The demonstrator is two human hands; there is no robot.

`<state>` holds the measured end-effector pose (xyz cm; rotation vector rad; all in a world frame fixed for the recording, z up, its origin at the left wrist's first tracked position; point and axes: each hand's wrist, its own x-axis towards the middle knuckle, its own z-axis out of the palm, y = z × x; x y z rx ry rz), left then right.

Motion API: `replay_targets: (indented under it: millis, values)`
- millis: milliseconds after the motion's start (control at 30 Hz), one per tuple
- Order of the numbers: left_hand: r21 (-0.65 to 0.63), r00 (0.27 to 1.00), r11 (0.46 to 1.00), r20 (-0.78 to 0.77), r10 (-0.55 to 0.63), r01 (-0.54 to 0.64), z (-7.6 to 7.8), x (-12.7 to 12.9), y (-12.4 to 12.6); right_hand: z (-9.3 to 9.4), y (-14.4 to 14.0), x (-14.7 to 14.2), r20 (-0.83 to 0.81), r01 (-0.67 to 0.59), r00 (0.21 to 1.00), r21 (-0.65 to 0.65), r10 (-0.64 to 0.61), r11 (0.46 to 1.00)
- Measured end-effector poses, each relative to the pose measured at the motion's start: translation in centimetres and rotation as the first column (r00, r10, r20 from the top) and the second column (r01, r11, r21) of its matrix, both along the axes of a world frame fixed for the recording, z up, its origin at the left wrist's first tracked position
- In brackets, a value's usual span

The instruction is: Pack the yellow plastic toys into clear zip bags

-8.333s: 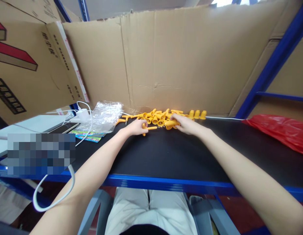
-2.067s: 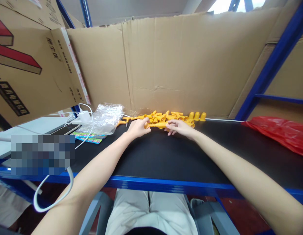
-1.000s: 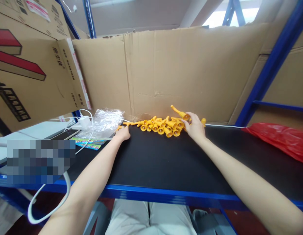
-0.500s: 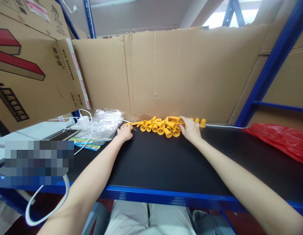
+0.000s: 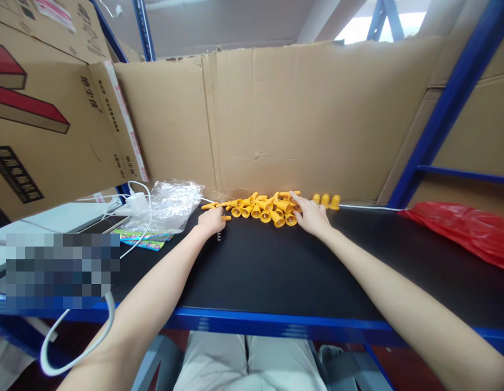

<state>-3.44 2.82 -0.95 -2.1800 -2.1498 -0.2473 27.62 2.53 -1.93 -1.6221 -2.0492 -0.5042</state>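
We have the black bench [image 5: 276, 266] under both arms, with the yellow pile [image 5: 268, 205] at its far edge against the cardboard wall [image 5: 292, 119]. Our right hand [image 5: 312, 216] lies flat, fingers spread, touching the pile's right side. Our left hand [image 5: 211, 221] curls around a yellow piece [image 5: 224, 218] and a small spring [image 5: 218, 235].
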Motion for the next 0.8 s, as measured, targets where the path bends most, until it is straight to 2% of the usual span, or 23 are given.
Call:
replay_targets:
  millis: [233, 467, 533, 633, 800]
  values:
    - [-0.058, 0.999, 0.997, 0.007, -0.051, 0.051, 0.2, 1.0, -0.7, 0.9, 0.1, 0.9, -0.062, 0.009, 0.998, 0.070, -0.005, 0.997]
    - [-0.058, 0.998, 0.996, 0.013, -0.060, 0.061, 0.2, 1.0, -0.8, 2.7, 0.9, 4.0, -0.191, 0.177, 0.970, 0.117, -0.153, 0.977]
    - [-0.057, 0.998, 0.997, 0.013, -0.059, 0.060, 0.2, 1.0, -0.8, 2.8, 1.9, 5.6, -0.218, 0.237, 0.952, 0.076, -0.216, 0.969]
    - [-0.058, 0.998, 0.996, 0.015, -0.063, 0.063, 0.1, 1.0, -0.7, 2.6, 3.6, 8.0, -0.214, 0.325, 0.919, -0.059, -0.330, 0.944]
    - [-0.053, 0.998, 0.996, 0.005, -0.064, 0.065, 0.1, 1.0, -0.7, 1.3, 5.6, 10.9, 0.002, 0.384, 0.919, -0.234, -0.395, 0.893]
